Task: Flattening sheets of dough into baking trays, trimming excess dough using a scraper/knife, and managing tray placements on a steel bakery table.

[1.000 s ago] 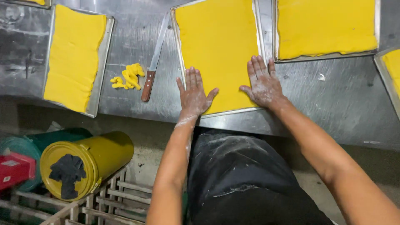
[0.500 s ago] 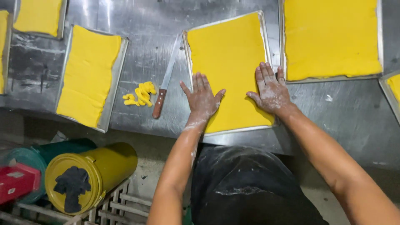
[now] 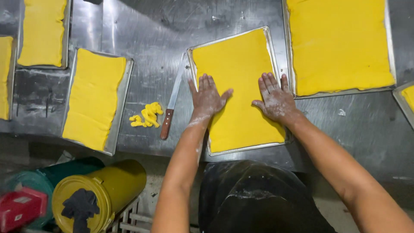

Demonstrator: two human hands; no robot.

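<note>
Pressing flat on the yellow dough sheet inside the metal tray: left hand and right hand, fingers spread wide, grasping nothing. Lying just left of the left hand: a wooden-handled knife, then dough scraps.

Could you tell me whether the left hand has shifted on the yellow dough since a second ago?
No. The left hand still lies flat near the tray's left rim, beside the knife; only the camera moved.
</note>
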